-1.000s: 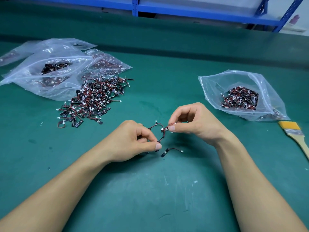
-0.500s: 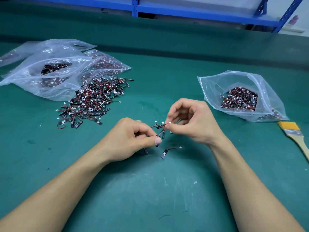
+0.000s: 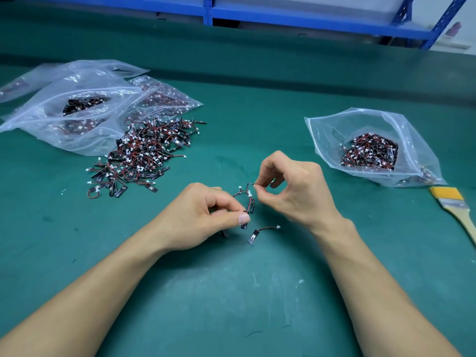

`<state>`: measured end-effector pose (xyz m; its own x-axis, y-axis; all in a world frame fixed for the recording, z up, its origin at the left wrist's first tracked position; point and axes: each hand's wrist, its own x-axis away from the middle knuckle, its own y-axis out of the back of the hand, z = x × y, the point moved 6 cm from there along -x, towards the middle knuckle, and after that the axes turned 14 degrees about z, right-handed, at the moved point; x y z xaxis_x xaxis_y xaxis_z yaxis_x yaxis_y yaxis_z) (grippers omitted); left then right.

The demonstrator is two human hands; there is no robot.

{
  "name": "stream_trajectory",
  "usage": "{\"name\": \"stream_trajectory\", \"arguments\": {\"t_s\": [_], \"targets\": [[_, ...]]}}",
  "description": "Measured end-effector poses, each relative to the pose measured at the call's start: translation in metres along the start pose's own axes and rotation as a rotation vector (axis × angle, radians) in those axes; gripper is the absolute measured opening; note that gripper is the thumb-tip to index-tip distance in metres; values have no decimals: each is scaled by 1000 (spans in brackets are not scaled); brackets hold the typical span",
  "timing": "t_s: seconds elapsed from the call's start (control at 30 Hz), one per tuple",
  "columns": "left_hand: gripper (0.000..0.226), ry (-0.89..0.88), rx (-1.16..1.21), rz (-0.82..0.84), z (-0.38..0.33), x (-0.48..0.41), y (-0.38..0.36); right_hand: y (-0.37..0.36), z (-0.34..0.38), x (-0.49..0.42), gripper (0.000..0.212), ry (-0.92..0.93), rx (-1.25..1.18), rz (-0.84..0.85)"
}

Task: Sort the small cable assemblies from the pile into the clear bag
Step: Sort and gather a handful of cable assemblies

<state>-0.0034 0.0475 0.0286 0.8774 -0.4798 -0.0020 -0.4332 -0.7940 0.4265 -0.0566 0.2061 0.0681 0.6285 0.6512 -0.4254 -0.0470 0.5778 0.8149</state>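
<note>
A pile of small cable assemblies (image 3: 144, 155), red-black wires with white plugs and black tabs, lies on the green mat at centre left. My left hand (image 3: 203, 217) pinches a small tangle of cable assemblies (image 3: 246, 199) between thumb and fingers. My right hand (image 3: 291, 186) pinches the upper end of one cable in that tangle just above it. One loose cable assembly (image 3: 262, 231) lies on the mat below both hands. The open clear bag (image 3: 334, 130) at the right holds a heap of sorted assemblies.
Several clear zip bags (image 3: 77, 106) with more cables lie at the back left, touching the pile. A yellow-bristled brush (image 3: 456, 204) rests at the right edge beside the clear bag. Blue shelving (image 3: 309, 19) runs along the far side of the table.
My right hand has lifted slightly and shifted its pinch to the upper end of a cable, drawing it up out of the tangle. My left hand stays put.
</note>
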Motion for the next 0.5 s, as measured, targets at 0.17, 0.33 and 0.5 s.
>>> {"name": "stream_trajectory", "arguments": {"t_s": [0.17,0.33,0.5], "targets": [[13,13,-5,3,2,-1,-1,7,-5,1,24,-45,-51,-85],[14,7,-51,-34,1,-1,-1,3,-2,1,33,-61,-196,-75],[15,-34,-117,-45,-3,-1,-1,-11,-1,1,38,-134,-453,-5]]}}
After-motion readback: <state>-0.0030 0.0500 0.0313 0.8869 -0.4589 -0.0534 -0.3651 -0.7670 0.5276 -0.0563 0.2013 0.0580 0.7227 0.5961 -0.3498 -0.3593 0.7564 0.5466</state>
